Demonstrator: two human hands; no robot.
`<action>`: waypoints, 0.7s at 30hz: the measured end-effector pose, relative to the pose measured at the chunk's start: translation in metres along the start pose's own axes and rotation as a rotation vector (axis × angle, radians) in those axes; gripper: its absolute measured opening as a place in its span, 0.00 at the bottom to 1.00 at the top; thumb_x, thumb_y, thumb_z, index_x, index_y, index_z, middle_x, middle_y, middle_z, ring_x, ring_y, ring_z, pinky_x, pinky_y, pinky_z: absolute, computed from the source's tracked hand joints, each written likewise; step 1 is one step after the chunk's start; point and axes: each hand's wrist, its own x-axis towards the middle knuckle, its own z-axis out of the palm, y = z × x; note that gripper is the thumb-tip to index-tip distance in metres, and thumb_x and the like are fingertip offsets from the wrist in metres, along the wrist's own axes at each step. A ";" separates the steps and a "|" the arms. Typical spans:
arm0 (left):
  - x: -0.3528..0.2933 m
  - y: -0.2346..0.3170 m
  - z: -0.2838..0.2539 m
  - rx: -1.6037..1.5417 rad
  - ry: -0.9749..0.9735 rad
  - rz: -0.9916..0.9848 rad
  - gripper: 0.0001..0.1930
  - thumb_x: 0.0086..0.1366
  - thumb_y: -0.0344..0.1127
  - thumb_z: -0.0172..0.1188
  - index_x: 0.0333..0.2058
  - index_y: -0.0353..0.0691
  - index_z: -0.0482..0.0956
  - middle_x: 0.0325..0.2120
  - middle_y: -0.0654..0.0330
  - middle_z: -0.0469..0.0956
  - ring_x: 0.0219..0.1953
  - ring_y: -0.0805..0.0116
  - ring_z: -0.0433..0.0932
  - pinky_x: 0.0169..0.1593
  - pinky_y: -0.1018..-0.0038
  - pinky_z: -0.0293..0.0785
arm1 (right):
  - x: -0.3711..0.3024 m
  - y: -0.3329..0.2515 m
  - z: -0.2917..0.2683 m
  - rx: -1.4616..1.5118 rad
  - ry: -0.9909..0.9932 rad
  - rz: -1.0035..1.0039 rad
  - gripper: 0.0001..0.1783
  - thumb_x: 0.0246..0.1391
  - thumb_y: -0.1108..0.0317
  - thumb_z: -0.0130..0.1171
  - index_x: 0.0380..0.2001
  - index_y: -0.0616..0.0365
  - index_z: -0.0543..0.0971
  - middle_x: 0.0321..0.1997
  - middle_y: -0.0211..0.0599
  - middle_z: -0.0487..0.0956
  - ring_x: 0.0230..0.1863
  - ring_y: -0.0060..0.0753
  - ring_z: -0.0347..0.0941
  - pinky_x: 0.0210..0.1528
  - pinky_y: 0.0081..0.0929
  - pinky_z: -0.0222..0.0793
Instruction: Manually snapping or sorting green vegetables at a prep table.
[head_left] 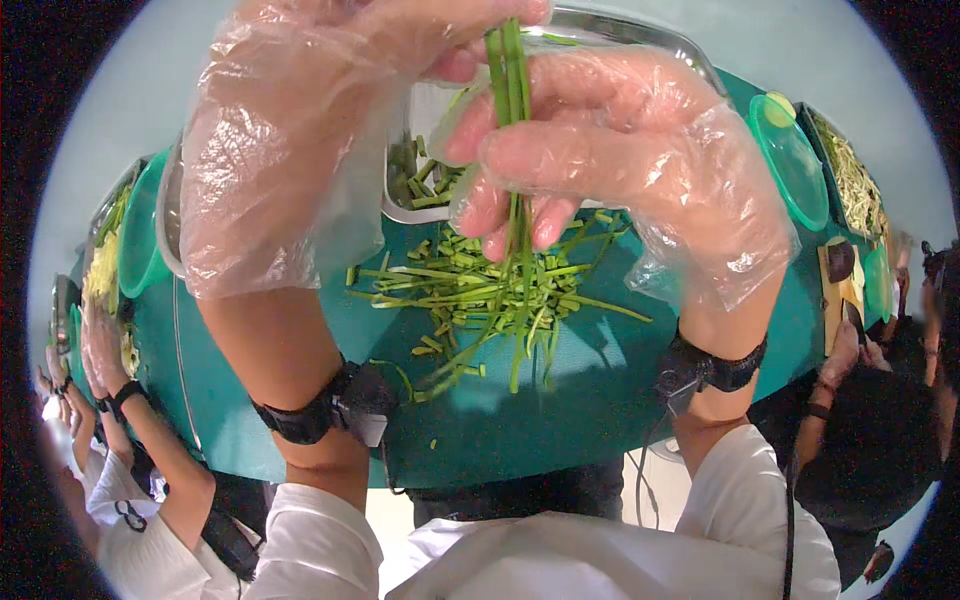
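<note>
A small bunch of thin green stalks (511,75) is raised in front of me, its lower ends hanging over the table. My right hand (610,130), in a clear plastic glove, pinches the bunch between thumb and fingers. My left hand (400,40), gloved the same way, closes its fingertips at the stalks' upper ends; the top of this hand is cut off by the view. Beneath both hands lies a heap of cut green pieces (500,310), mixed with longer stalks. A metal tray (690,45), partly hidden behind my hands, contains more cut pieces (430,185).
The green table (300,430) curves toward me. A green plastic basket (790,160) stands at right, beside a tray of shredded vegetables (850,175). Another green basket (145,230) is at left. People work on both sides, one at a wooden board (832,310).
</note>
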 end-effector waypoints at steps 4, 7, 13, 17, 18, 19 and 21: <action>0.008 0.012 -0.022 -0.118 -0.132 -0.117 0.08 0.57 0.32 0.64 0.35 0.35 0.83 0.39 0.56 0.80 0.31 0.73 0.79 0.31 0.80 0.75 | 0.003 -0.005 0.000 -0.100 -0.069 -0.104 0.16 0.57 0.75 0.53 0.49 0.67 0.74 0.53 0.45 0.76 0.51 0.34 0.74 0.52 0.28 0.70; 0.008 0.004 -0.024 -0.082 -0.161 -0.077 0.09 0.59 0.33 0.63 0.37 0.37 0.82 0.40 0.55 0.80 0.32 0.73 0.79 0.32 0.80 0.75 | 0.038 -0.021 0.000 0.197 -0.415 0.026 0.16 0.57 0.69 0.56 0.47 0.67 0.75 0.45 0.43 0.79 0.45 0.32 0.76 0.46 0.24 0.70; 0.005 -0.012 -0.024 -0.357 -0.201 -0.312 0.11 0.61 0.32 0.61 0.41 0.33 0.79 0.39 0.53 0.80 0.35 0.69 0.79 0.39 0.76 0.77 | 0.069 -0.072 0.025 0.692 -0.970 0.252 0.18 0.55 0.60 0.61 0.42 0.66 0.78 0.33 0.40 0.83 0.34 0.27 0.79 0.35 0.18 0.71; 0.003 -0.008 -0.022 -0.461 -0.215 -0.319 0.13 0.61 0.30 0.61 0.44 0.30 0.77 0.35 0.52 0.81 0.36 0.67 0.80 0.40 0.74 0.77 | 0.066 -0.074 0.025 0.652 -0.934 0.235 0.19 0.55 0.61 0.59 0.42 0.67 0.78 0.33 0.44 0.83 0.33 0.31 0.80 0.36 0.22 0.73; 0.004 -0.010 -0.021 -0.544 -0.261 -0.226 0.14 0.61 0.29 0.61 0.45 0.30 0.76 0.33 0.53 0.82 0.36 0.67 0.80 0.39 0.74 0.77 | 0.066 -0.075 0.025 0.641 -0.925 0.228 0.19 0.55 0.61 0.59 0.42 0.67 0.77 0.33 0.44 0.83 0.33 0.32 0.80 0.36 0.23 0.73; 0.006 -0.014 -0.022 -0.545 -0.261 -0.222 0.14 0.61 0.29 0.61 0.45 0.30 0.76 0.33 0.53 0.82 0.36 0.67 0.80 0.39 0.74 0.77 | 0.066 -0.075 0.024 0.630 -0.915 0.222 0.19 0.55 0.61 0.59 0.42 0.68 0.77 0.32 0.45 0.82 0.33 0.33 0.80 0.36 0.23 0.73; 0.010 -0.017 -0.024 -0.581 -0.334 -0.145 0.15 0.61 0.29 0.62 0.46 0.30 0.76 0.34 0.52 0.82 0.35 0.67 0.80 0.39 0.76 0.78 | 0.066 -0.074 0.026 0.615 -0.902 0.214 0.19 0.55 0.62 0.58 0.42 0.68 0.77 0.32 0.47 0.82 0.32 0.35 0.80 0.36 0.25 0.74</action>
